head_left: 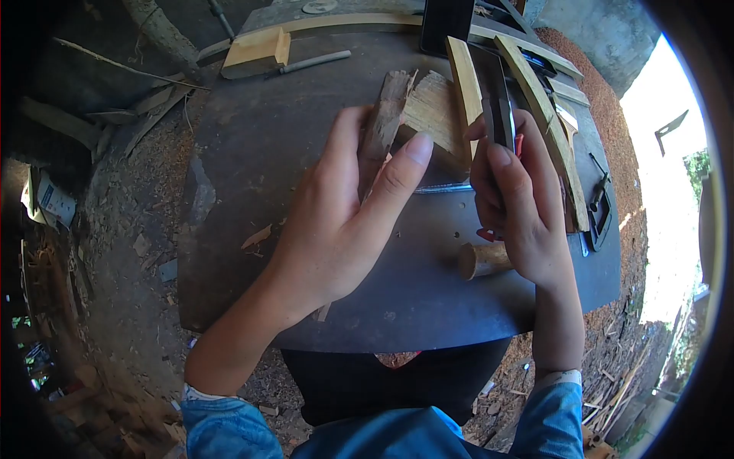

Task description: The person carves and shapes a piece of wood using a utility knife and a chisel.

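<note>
My left hand (329,203) is closed around a rough, bark-sided piece of wood (384,115), its thumb stretched along the near side. My right hand (527,203) grips a long, dark, flat metal blade (498,99) with a bright edge, pointing away from me; its lower end is hidden in the fingers. Between the hands, a pale wood block (436,107) sits beyond my left thumb. Beside it leans a narrow light wood strip (464,84). Below my right hand lies a round wooden piece (483,261), partly covered by that hand.
A dark table (413,306) spreads under both hands. At its back left are a notched wood block (256,53) and a grey rod (315,61). Curved wood strips (543,115) line the right side, near a black clamp-like tool (602,214). Wood shavings (612,130) cover the ground.
</note>
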Demonstrator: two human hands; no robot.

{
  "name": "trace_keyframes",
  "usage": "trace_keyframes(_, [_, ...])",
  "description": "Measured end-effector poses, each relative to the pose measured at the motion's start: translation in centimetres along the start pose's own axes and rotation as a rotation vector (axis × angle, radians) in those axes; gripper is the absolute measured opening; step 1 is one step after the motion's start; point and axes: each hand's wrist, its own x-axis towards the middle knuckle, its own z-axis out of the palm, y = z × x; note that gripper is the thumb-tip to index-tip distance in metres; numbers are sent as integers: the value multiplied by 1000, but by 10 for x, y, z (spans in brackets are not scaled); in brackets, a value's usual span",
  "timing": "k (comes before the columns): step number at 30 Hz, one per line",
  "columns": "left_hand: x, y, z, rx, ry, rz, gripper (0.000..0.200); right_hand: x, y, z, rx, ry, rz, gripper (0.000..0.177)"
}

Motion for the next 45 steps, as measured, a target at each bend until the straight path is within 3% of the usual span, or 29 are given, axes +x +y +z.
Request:
trace_keyframes(8, [-1,-5,4,-38,25,40,45,1,11,6,-375,98,-247,27])
trace_keyframes(11, [-1,-5,3,-62,7,47,49,7,11,1,-575,75,-447,27])
trace_keyframes(14, [-1,-7,4,-70,8,144,53,5,8,1,-662,10,-443,31])
trace_keyframes(16, [2,-15,3,-53,-4,286,57,4,13,4,-551,9,-430,33])
trace_keyframes(19, [-3,-4,4,-137,-56,174,62,1,14,3,-449,-27,-380,37])
trace_keyframes(22, [-1,-5,2,-68,-64,224,66,2,6,-2,-422,-101,-388,38])
trace_keyframes(29, [-1,-11,6,-86,-68,269,55,0,7,-3,-470,-140,-399,36])
trace_keyframes(32, [-3,-5,3,-66,-61,222,49,-3,6,-2,-537,-148,-359,47])
trace_keyframes(41, [-5,-6,4,17,-3,211,49,-3,7,7,-737,-15,-484,38])
trace_keyframes(45, [-5,-3,1,56,-15,173,47,-7,-1,20,-854,99,-411,34])
